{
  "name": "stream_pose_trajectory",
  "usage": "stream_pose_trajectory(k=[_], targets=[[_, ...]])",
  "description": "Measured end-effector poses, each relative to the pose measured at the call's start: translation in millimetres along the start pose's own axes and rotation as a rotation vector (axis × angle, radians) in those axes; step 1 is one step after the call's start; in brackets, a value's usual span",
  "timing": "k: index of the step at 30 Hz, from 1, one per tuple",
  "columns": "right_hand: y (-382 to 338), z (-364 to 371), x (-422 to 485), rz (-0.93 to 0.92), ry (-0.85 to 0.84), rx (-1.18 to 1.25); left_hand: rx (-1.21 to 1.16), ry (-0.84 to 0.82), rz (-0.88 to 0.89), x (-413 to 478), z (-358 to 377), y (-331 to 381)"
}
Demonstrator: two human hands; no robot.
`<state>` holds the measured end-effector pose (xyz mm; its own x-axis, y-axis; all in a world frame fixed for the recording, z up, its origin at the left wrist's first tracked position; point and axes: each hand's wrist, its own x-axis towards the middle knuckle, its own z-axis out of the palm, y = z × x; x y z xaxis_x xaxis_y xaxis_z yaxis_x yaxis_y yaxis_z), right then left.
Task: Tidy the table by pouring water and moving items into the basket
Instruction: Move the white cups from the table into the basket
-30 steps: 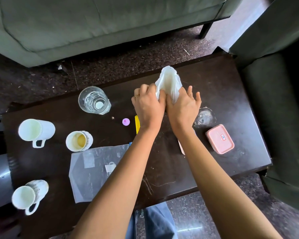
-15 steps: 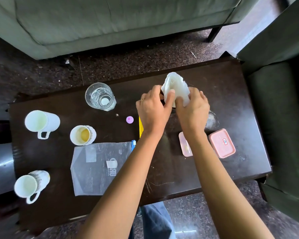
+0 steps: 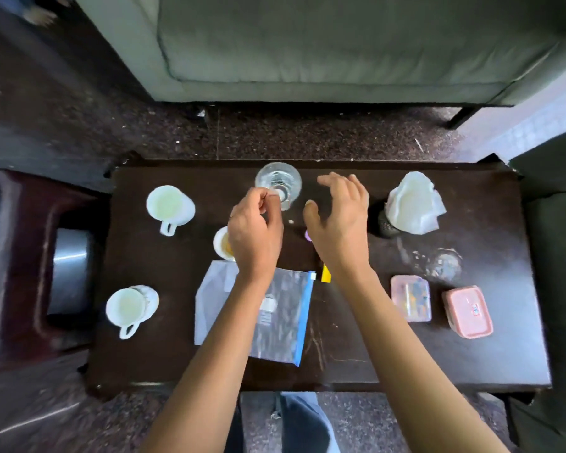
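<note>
A clear glass of water (image 3: 278, 183) stands at the far middle of the dark table (image 3: 356, 354). My left hand (image 3: 255, 233) hovers just in front of it with the fingers loosely curled and nothing in them. My right hand (image 3: 339, 220) is spread open to the right of the glass, holding nothing. A white crumpled bag (image 3: 412, 204) sits over a small dark mesh basket (image 3: 386, 225) at the far right, free of both hands. Two white mugs (image 3: 169, 206) (image 3: 129, 308) stand at the left. A small cup with yellowish liquid (image 3: 223, 243) is partly hidden behind my left hand.
A clear zip bag with a blue strip (image 3: 275, 315) lies under my left forearm. A pink lid (image 3: 410, 297) and a pink box (image 3: 468, 312) lie at the right near a wet patch (image 3: 443, 263). A yellow item (image 3: 325, 274) and a purple cap (image 3: 307, 235) peek out beside my right wrist. A grey sofa (image 3: 340, 44) stands beyond the table.
Both hands have let go of the white bag, which now rests on the mesh basket, and have moved left toward the glass of water. The view has shifted.
</note>
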<state>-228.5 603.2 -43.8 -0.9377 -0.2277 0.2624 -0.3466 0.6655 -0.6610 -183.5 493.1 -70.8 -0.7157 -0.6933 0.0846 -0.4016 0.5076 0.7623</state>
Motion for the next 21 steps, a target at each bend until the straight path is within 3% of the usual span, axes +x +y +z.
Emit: stream_pose_trajectory(k=[10,17,21], targets=[[-103,126,12,-0.033,-0.647,0.018,0.13,0.156,-0.279,52,-108,-97],[-118,194,7,-0.166,-0.929,-0.26,0.133,0.177,-0.321,61,-125,-145],[-120,215,0,-0.23,-0.978,-0.318,0.097,0.163,-0.372,62,-130,-159]])
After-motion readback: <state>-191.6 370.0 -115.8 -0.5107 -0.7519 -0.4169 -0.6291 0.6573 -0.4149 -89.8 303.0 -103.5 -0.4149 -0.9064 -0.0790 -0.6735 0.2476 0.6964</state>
